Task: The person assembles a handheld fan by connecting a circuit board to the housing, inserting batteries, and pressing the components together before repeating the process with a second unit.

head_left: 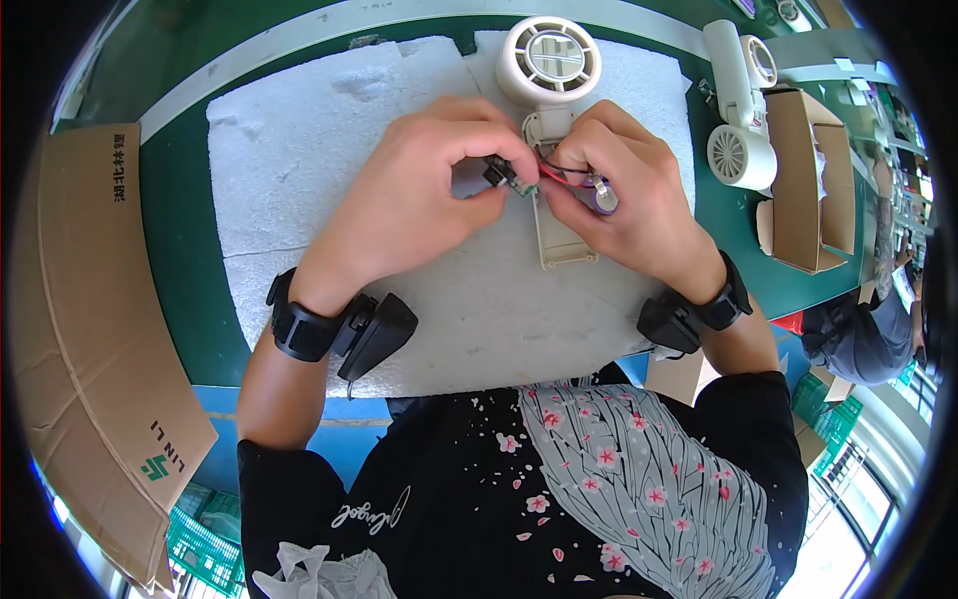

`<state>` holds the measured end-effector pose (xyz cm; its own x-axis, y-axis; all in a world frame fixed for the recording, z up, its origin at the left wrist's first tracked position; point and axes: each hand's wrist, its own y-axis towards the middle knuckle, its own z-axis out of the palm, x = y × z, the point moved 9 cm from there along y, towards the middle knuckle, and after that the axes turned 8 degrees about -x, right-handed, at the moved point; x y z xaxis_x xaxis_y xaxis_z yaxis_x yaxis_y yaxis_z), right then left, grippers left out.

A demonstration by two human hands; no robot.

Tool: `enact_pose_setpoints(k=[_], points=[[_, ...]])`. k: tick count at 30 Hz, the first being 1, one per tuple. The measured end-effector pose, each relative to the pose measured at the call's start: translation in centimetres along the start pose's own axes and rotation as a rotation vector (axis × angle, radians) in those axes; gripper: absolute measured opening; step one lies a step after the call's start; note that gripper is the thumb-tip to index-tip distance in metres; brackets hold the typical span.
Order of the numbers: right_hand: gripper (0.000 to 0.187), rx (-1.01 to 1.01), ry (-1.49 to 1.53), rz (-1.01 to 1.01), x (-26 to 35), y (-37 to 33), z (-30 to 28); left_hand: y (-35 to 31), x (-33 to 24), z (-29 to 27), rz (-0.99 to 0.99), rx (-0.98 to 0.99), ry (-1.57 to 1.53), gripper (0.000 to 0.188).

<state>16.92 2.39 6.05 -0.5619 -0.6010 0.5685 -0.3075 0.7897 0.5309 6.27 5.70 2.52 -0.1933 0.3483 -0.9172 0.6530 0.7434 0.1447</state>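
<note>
My left hand pinches a small green circuit board with a black part at its end. Red and black wires run from the board toward my right hand, whose fingers close round the wires and a purple battery cell with a silvery end. Beneath both hands lies a cream handheld fan with a round grille head pointing away from me. Its handle shell is open, an empty tray toward me. My fingers hide the handle's middle part.
White foam sheets cover the green table. At the right are more white fans and an open cardboard box. A large cardboard sheet stands at the left. Another person is at the far right.
</note>
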Motion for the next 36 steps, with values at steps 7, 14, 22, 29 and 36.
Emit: enact_pose_setpoints(k=[7, 14, 22, 29, 36], points=[[0.03, 0.008, -0.018, 0.007, -0.1, -0.1, 0.1, -0.1, 0.4, -0.4, -0.035, -0.014, 0.028, 0.023], [0.029, -0.018, -0.017, 0.025, -0.1, -0.1, 0.0, -0.3, 0.2, -0.1, -0.066, -0.195, -0.268, 0.015], [0.028, -0.02, -0.017, 0.039, -0.2, -0.3, -0.1, -0.3, 1.1, 0.3, -0.149, -0.089, -0.287, 0.013], [0.024, -0.084, 0.121, -0.001, -0.3, -0.3, -1.5, -0.3, 2.0, 0.4, -0.293, -0.1, -0.425, 0.01], [0.022, -0.114, 0.138, -0.195, 1.0, -0.1, -2.2, -0.3, 2.4, 0.4, -0.307, -0.089, -0.339, 0.016]])
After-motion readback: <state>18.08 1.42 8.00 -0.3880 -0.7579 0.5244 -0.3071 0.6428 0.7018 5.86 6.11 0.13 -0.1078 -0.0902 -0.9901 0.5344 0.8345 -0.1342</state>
